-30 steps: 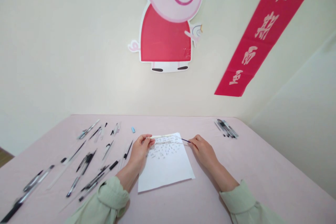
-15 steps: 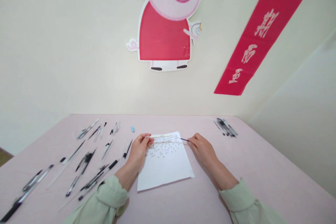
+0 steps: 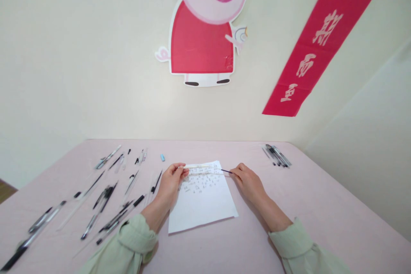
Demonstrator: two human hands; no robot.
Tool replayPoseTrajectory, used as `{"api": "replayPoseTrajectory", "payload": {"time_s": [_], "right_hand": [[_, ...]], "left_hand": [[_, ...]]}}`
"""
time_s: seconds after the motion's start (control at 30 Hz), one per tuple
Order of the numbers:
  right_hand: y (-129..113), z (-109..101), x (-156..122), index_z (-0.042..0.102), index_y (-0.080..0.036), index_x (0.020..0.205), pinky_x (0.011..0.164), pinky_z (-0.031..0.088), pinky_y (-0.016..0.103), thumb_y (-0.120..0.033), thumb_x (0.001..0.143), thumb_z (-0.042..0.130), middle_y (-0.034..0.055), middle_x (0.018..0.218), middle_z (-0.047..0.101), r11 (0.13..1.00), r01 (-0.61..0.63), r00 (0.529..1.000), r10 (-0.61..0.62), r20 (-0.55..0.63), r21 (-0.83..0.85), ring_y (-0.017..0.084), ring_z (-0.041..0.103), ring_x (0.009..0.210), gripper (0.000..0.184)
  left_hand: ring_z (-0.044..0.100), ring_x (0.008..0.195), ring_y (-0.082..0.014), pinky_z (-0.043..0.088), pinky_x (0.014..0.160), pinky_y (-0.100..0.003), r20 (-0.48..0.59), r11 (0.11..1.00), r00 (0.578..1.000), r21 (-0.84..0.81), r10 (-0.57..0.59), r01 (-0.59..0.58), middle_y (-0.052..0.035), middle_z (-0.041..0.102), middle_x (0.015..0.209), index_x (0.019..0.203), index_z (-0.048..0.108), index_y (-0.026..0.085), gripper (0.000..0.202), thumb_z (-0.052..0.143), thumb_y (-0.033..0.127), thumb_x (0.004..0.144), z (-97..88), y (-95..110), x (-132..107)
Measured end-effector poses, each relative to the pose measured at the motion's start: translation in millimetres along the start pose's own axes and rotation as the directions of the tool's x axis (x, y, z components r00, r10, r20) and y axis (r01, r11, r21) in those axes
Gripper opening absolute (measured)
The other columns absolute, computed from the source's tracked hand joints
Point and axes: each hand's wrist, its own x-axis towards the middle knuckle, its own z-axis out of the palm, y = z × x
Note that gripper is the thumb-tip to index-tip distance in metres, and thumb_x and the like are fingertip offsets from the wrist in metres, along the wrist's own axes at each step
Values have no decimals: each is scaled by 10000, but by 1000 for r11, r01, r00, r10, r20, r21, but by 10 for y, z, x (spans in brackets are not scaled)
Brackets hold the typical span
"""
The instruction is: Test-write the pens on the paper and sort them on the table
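Observation:
My left hand (image 3: 171, 180) is closed on the left end of a clear pen barrel (image 3: 199, 166) held level over the top of a white sheet (image 3: 202, 201) with small scribbles. My right hand (image 3: 246, 180) pinches the end of a thin dark refill (image 3: 226, 171) that points left toward the barrel's right end. Both hands hover just above the pink table (image 3: 321, 205), one at each side of the sheet. Pale green sleeves cover both forearms.
Several black and clear pens and pen parts (image 3: 105, 197) lie scattered over the table's left half. A small blue cap (image 3: 162, 158) lies near the far edge. A bundle of black pens (image 3: 278, 156) rests at the far right. A wall with a cartoon cut-out and a red banner stands behind.

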Motion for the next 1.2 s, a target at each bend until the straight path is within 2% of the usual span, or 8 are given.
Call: {"api": "replayPoseTrajectory", "payload": {"time_s": [0.67,0.87,1.07,1.2], "right_hand": [[10,27,-2,696,-247,961,748,405,256,-272,951,443,31,910,583,1000,21,1000,-21,-8,5,155,571,842,254],[-4,3,-3,698,-246,953,736,396,263,-273,950,450,31,903,586,1000,25,999,-25,-24,-17,157,569,829,250],[-77,-94,-2,704,-244,956,730,385,288,-260,951,443,49,904,588,992,45,999,-49,-23,-118,175,550,804,261],[-196,-59,-11,698,-247,970,734,385,287,-254,955,433,54,920,596,992,81,996,-83,-13,-102,176,547,814,265]], "left_hand": [[642,722,-115,524,786,-268,-27,1000,999,11,18,-18,-19,649,743,775,634,139,89,693,183,726,1,-14,-1],[644,711,-122,519,761,-266,-8,998,999,46,35,-34,-20,646,743,788,637,133,183,734,247,682,-11,-40,17],[644,721,-116,507,751,-244,17,996,999,73,49,-51,-14,647,758,857,639,139,233,733,263,684,-37,-49,30],[642,725,-108,515,755,-241,46,998,998,54,39,-41,-4,637,761,875,625,149,212,719,226,702,-11,-36,-6]]}}
